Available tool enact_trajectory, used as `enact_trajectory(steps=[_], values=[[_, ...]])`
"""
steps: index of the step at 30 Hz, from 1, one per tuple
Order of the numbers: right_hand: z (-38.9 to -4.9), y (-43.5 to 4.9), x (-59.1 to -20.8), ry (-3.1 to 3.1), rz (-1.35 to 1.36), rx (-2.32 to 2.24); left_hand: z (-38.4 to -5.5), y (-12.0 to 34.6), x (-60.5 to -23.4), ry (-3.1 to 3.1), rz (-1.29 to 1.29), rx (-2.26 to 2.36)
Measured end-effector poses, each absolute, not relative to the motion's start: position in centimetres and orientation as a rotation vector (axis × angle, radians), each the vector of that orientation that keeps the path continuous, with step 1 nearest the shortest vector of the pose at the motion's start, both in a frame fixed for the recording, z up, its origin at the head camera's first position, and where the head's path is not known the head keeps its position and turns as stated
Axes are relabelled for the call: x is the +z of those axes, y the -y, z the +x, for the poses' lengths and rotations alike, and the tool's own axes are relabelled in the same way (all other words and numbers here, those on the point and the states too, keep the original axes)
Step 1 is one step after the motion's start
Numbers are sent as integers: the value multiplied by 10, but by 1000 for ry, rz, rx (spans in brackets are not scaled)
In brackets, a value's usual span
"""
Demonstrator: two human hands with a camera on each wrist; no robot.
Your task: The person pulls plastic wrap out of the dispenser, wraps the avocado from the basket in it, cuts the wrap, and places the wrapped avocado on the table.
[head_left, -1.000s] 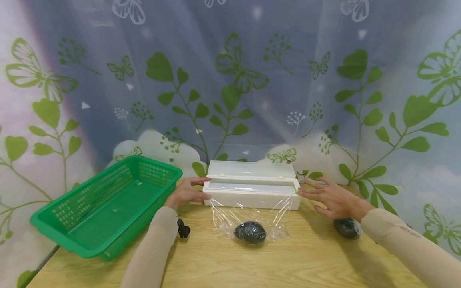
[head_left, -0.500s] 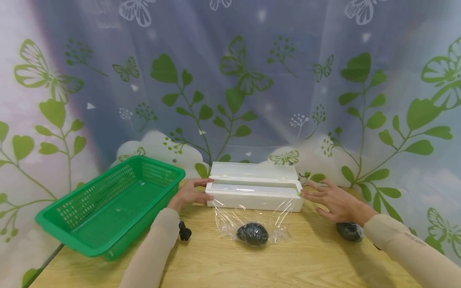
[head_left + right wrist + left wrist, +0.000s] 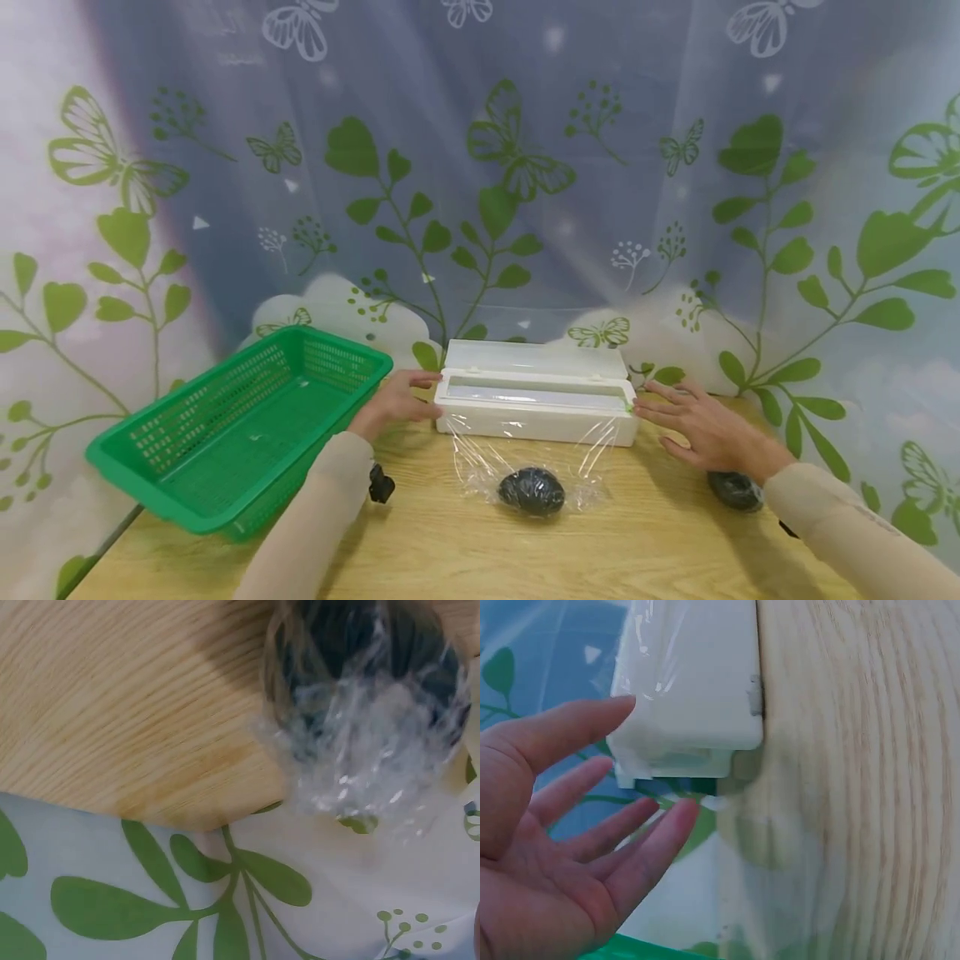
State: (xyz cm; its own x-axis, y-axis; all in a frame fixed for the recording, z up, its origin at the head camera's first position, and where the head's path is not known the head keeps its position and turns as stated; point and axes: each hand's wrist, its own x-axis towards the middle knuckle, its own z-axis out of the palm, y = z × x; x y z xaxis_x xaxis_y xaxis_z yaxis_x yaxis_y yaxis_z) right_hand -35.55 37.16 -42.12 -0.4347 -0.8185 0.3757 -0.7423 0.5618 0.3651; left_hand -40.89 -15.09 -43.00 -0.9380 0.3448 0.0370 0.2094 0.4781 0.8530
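A white cling film dispenser box (image 3: 536, 423) stands at the back of the table, its lid raised. Clear film (image 3: 487, 457) stretches from its front down over a dark oval fruit, apparently an avocado (image 3: 531, 492). At the box's left end is my left hand (image 3: 393, 404), thumb and fingers extended; in the left wrist view the thumb tip overlaps the box's edge, and contact is unclear. My right hand (image 3: 705, 427) lies at the other end with fingers spread, fingertips at the corner. A second dark, film-wrapped fruit (image 3: 367, 712) sits under the right wrist.
A green plastic basket (image 3: 202, 512) stands on the left of the wooden table (image 3: 465, 558). Near my left wrist is a small black object (image 3: 381, 483). Behind the table hangs a curtain (image 3: 420, 75) with leaves and butterflies.
The head view has shifted slightly, so everything appears a little further right. Both hands, the box and the fruit keep their places relative to one another.
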Motion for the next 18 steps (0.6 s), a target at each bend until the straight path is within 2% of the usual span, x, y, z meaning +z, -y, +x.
enact_trajectory(steps=[10,18], values=[[-343,-330,-397,2155,1251,-70,-383,138,-406,-2687,652,1393],[-320,-289,-394,2171,1232,-6,-356,109,-390,-2617,934,1312]])
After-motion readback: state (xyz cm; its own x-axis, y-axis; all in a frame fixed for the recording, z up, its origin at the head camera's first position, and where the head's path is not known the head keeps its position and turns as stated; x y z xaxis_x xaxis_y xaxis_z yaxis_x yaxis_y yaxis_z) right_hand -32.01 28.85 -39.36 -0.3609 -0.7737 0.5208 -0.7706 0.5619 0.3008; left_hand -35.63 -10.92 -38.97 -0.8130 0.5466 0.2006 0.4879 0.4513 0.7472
